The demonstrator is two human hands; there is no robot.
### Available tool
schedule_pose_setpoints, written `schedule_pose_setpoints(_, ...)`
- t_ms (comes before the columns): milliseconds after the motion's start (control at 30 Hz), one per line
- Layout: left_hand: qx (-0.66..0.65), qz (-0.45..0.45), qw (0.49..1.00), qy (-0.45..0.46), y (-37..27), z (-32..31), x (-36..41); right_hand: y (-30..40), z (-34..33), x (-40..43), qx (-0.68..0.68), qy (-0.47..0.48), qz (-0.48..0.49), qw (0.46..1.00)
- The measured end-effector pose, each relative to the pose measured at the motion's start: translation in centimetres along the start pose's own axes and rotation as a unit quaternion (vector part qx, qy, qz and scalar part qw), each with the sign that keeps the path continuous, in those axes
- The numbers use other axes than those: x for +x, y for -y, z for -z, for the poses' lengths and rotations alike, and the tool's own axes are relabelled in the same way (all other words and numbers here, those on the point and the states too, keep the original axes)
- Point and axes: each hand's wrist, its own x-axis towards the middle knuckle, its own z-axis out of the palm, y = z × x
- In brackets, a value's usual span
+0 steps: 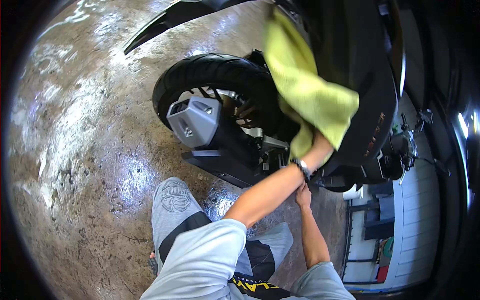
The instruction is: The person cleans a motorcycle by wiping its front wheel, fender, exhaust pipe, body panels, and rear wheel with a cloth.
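Note:
A yellow-green microfibre cloth [315, 93], blurred, hangs over the fingers of my left hand [323, 145] and lies against the dark side panel [369, 97] of a motorcycle. Most of that hand is hidden under the cloth; a dark beaded bracelet [301, 168] circles its wrist. Just below this wrist, partly behind it, is my right hand [303, 195], its fingers bent close to the lower frame; what they touch is hidden. The rear tyre [210, 69] and the exhaust silencer [225, 138], with its silver end cap [195, 122], are left of the cloth.
A black rear fender [168, 20] juts out above the wheel. The handlebar [407, 150] is at the right. Wet, shiny concrete floor [86, 168] surrounds my knees. Shelving [365, 260] with several items and a white container [352, 193] stand beyond the motorcycle.

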Motion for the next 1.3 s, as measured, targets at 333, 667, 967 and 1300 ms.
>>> schedule_pose_setpoints(333, 0.115, 0.003, 0.993, 0.005, 18.4, -12.9, 20.0, 2.5, -0.5, -1.5, 0.005, 0.012, -0.022, 1.0)
schedule_pose_setpoints(667, 0.237, 0.021, 0.97, 0.042, 21.3, -22.1, 15.7, 5.1, -1.9, -2.2, 0.018, 0.026, 0.027, 0.999)
schedule_pose_setpoints(967, 0.242, 0.024, 0.968, 0.066, 7.2, -16.4, -8.8, 1.8, -0.1, -0.7, -0.007, -0.028, -0.009, 1.0)
schedule_pose_setpoints(1300, 0.29, 0.024, 0.956, 0.026, 9.4, -23.9, -3.3, 0.1, 0.1, -0.1, -0.005, -0.005, -0.057, 0.998)
